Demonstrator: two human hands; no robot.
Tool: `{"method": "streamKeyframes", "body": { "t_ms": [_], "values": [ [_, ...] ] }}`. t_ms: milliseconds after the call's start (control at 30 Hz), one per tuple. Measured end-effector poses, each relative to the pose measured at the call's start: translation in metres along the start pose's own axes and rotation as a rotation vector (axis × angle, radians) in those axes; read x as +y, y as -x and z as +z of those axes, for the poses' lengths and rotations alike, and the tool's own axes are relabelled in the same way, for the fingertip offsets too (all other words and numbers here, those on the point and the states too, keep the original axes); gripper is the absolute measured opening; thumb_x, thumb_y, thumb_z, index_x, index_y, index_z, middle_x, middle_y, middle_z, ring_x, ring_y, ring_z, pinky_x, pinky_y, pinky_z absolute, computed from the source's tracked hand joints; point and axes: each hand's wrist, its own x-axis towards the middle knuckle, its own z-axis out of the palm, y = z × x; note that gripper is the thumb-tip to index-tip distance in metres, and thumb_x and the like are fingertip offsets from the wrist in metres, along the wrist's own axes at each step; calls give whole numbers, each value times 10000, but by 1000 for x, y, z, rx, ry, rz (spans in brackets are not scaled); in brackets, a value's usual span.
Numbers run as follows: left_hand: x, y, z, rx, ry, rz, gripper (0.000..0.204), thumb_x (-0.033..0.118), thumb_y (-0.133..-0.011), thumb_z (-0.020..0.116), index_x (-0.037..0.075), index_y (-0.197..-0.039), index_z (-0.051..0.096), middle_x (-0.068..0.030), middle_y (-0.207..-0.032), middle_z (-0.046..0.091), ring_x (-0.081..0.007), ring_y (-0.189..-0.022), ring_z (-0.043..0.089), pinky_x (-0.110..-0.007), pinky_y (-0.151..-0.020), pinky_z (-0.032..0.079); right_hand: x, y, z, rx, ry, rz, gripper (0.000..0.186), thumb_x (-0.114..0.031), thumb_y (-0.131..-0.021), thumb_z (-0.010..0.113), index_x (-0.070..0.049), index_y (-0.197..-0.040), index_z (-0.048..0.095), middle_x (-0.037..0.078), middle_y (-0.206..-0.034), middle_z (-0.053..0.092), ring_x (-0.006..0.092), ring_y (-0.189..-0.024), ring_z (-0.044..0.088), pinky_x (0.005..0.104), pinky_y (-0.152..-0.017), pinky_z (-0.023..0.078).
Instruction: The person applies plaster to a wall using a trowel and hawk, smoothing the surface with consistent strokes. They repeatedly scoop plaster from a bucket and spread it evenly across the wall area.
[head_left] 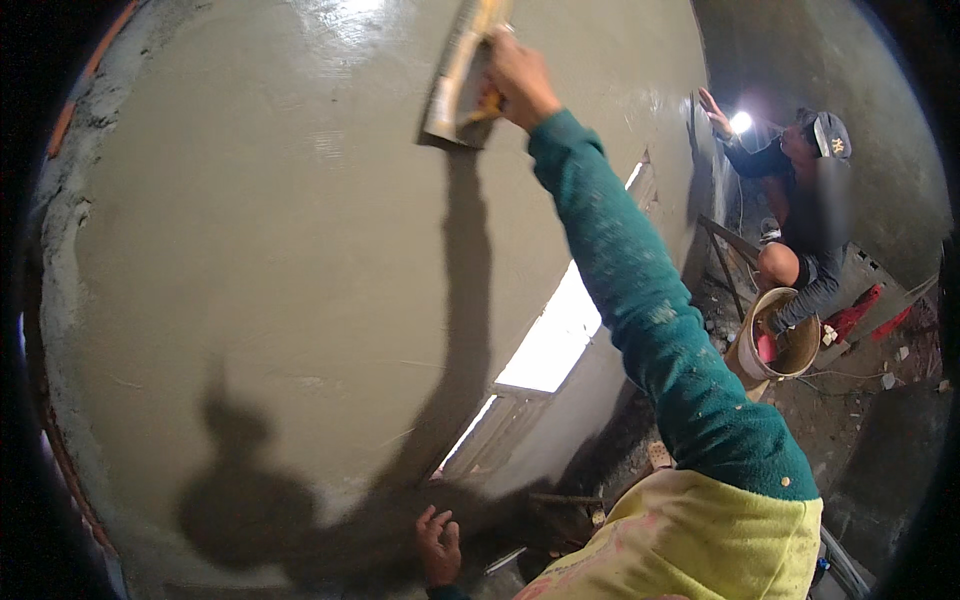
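My right hand [522,82] is closed round the orange handle of a plastering float [447,100], a long flat-bladed tool. The float lies against a wet, smooth grey-brown plastered wall [270,250], high up, with my green-sleeved arm stretched out to it. Low in the view, my left hand [438,545] hangs close to the wall's lower part with nothing in it. Its fingers are bent a little and apart. The float's upper end runs out of the top of the view.
At the right a person in a cap [832,135] crouches, one hand on the wall and the other in a bucket [797,345] beside a pink thing. A bright lamp [741,122] shines near them. A bright opening [550,340] breaks the wall. Rubble and red cloth [855,312] lie on the floor.
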Motion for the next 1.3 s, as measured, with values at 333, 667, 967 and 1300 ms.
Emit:
{"method": "streamKeyframes", "body": {
  "t_ms": [333,667,967,1300],
  "values": [
    [49,-48,-10,-37,-52,129,276,235,-913,668,43,-1105,712,-202,-1317,562,-358,-1203,552,-445,-1006,461,-129,1,106,-246,-93,-333,527,-482,-991,522,32,-981,635,137,-788,622,253,-726,675,392,-611,567],
    [19,-3,6,-62,-47,7,281,223,-888,696,57,-1112,719,-202,-1323,557,-351,-1180,570,-434,-918,531,174,180,-79,391,-533,611,453,-543,-984,517,-101,-900,466,-14,-679,423,121,-515,469,330,-455,424],
    [-21,31,13,15,101,-42,292,224,-892,694,66,-1137,709,-193,-1335,538,-318,-1104,595,-411,-864,536,89,127,-1,209,-565,447,437,-493,-1016,477,-61,-1014,538,-17,-677,409,120,-495,443,322,-436,424],
    [-76,22,26,123,120,111,262,201,-915,683,50,-1128,699,-206,-1321,546,-339,-1123,585,-414,-926,499,-151,160,237,71,-3,-422,566,-449,-969,570,89,-807,639,305,-717,633,435,-655,662,500,-576,523]
  ]
}}
